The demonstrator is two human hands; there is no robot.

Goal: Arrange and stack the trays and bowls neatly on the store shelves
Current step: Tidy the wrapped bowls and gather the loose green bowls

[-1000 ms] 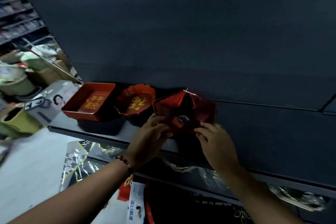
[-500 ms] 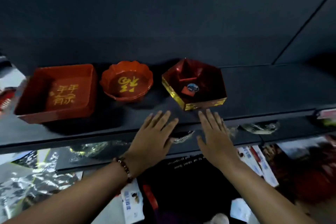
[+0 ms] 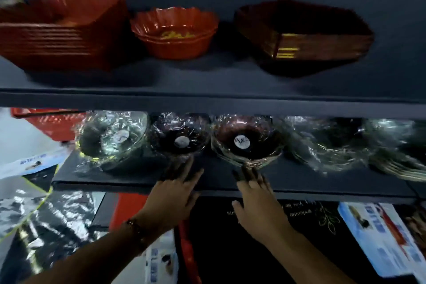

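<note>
While the upper shelf (image 3: 207, 80) looks done, with red square trays (image 3: 62, 30) left, scalloped bowls (image 3: 175, 32) middle and hexagonal trays (image 3: 304, 30) right, all stacked, my left hand (image 3: 175, 193) and right hand (image 3: 255, 200) reach flat and empty toward wrapped bowls (image 3: 244, 140) on the lower shelf (image 3: 299, 182), likely the part left to tidy.

Upper shelf (image 3: 207, 80): 3 red stacks – 1 square tray stack (image 3: 57, 32), 1 scalloped bowl stack (image 3: 175, 32), 1 hexagonal tray stack (image 3: 306, 32); pieces per stack too blurred to count. Lower shelf (image 3: 299, 180): at least 5 plastic-wrapped bowl stacks, 3 with round white stickers (image 3: 242, 142). 2 hands, 1 bracelet (image 3: 136, 229)
</note>
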